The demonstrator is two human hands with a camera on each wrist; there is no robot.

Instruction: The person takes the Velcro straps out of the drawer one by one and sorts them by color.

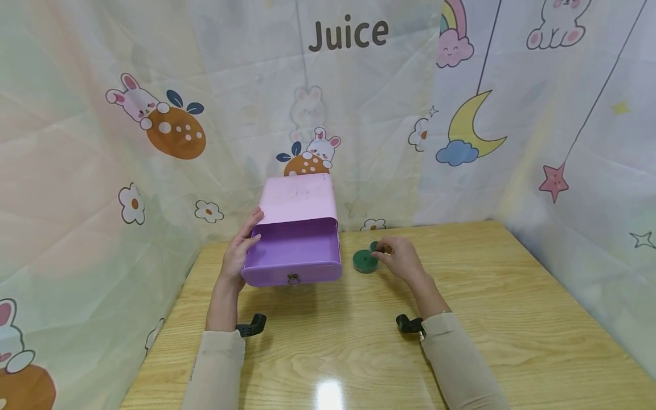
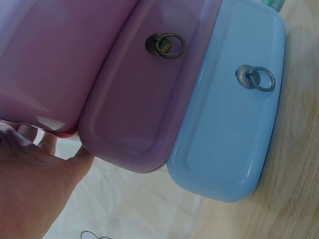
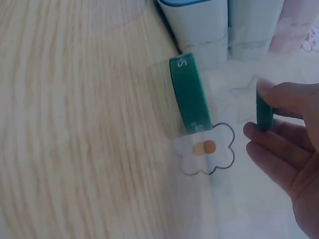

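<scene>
My left hand (image 1: 237,261) rests, fingers extended, against the side of the drawer unit (image 1: 297,199), its top drawer (image 1: 271,277) out. My right hand (image 1: 403,261) pinches a small green piece (image 3: 264,112) near the green disc (image 1: 364,261) on the table (image 1: 307,353).

we see the right hand (image 3: 294,134) pinching a small green piece (image 3: 264,110) between thumb and fingers, apart from a larger green case (image 3: 191,94) with white lettering on the wood-grained bench (image 3: 84,124). pale rounded boxes (image 3: 199,31) line the top; near the case we spot a printed flower (image 3: 209,147).
</scene>
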